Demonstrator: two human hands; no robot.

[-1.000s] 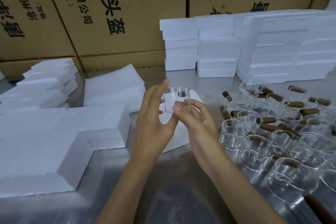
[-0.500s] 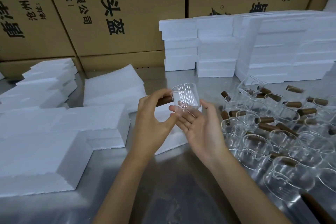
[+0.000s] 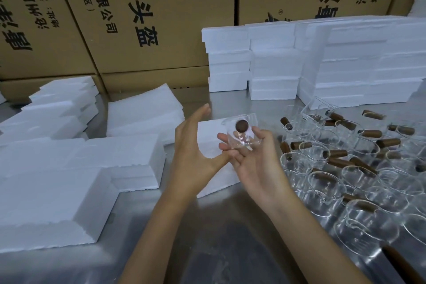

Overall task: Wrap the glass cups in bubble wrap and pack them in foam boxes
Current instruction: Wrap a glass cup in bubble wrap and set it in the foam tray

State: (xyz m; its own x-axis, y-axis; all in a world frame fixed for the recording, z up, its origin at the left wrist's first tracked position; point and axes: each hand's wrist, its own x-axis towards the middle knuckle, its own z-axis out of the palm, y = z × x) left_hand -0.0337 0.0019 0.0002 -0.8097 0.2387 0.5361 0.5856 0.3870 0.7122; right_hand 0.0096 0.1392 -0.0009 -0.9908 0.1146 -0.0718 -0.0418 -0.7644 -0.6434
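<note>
Fingers (image 3: 232, 143) of the right hand (image 3: 255, 168) cradle a glass cup (image 3: 242, 134) (wooden handle end-on); left hand (image 3: 193, 152) spread, empty. Thin glass looks slippery and fragile, best gripped by its body.

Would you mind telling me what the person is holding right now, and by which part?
One glass cup, cradled by its clear body on the right hand's fingers, its brown handle end facing the camera. The left hand is open beside it.

White foam, brown card, clear glass on my feed.
I see white foam boxes (image 3: 272, 62), tan cartons (image 3: 147, 18) printed with black characters, clear ribbed cup (image 3: 242, 132) with brown handle, grey steel table (image 3: 207, 249).
</note>
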